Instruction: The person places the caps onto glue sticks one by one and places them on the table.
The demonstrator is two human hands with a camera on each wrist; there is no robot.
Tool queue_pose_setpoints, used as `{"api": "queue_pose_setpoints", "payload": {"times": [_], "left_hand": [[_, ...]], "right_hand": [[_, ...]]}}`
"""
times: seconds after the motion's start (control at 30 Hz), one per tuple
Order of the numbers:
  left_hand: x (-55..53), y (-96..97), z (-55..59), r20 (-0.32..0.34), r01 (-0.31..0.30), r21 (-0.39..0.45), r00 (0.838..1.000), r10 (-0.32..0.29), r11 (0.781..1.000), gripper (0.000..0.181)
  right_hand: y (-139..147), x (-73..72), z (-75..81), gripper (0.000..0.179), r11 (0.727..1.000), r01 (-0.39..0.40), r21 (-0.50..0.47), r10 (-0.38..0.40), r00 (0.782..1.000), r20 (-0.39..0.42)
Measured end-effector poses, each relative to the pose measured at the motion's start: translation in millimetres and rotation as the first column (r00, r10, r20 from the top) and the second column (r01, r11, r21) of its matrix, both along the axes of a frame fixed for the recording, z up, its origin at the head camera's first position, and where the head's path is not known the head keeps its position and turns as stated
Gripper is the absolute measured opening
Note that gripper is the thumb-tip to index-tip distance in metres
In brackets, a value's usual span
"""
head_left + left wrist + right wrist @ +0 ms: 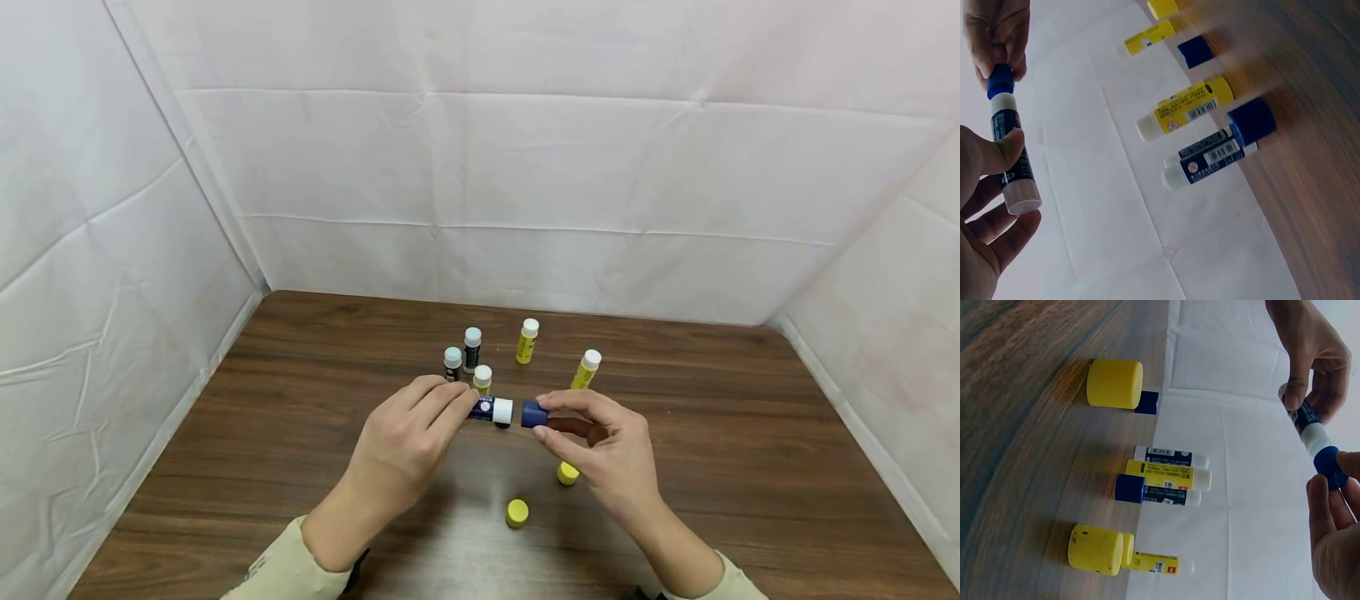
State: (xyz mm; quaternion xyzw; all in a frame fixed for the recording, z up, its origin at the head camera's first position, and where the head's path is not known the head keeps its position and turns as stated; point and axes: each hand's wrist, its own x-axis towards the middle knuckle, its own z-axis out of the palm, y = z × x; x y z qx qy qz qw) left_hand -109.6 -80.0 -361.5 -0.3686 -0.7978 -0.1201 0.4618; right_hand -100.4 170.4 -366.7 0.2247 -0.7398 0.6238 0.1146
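My left hand (412,437) holds a navy glue stick (484,407) lying level, its white end pointing right. In the left wrist view its label and clear base (1022,197) show between thumb and fingers. My right hand (611,450) pinches a blue cap (533,414) between thumb and fingertips. The cap faces the glue stick's white end, with a narrow gap between them in the head view. In the right wrist view the cap (1330,467) sits right at that end, in line with the stick.
Behind the hands stand uncapped glue sticks: two navy ones (472,350) and three yellow ones (527,342). Yellow caps (517,513) lie on the wooden table (337,333) nearer me. Two blue caps (1252,120) also stand there. White cloth walls (525,158) enclose the table's back and sides.
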Motion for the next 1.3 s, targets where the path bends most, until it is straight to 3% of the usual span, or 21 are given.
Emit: {"api": "queue_pose_setpoints", "payload": {"times": [0.6, 1.07, 1.3], "left_hand": [[1.7, 9.4, 0.7, 0.026, 0.078, 0.060, 0.996, -0.080, 0.995, 0.017], [2.2, 11.0, 3.4, -0.028, 0.104, 0.079, 0.994, -0.102, 0.991, 0.016], [3.2, 12.2, 0.9, -0.003, 0.097, 0.063, 0.995, -0.097, 0.993, 0.017]], "right_hand": [[-1.8, 3.8, -3.0, 0.029, 1.000, 0.025, -0.019, -0.026, 0.999, -0.041], [-4.4, 3.6, -5.6, 0.028, 0.999, 0.000, -0.034, -0.002, 0.999, -0.042], [-4.5, 4.1, -7.3, 0.028, 0.999, 0.000, -0.036, -0.002, 0.999, -0.043]]}}
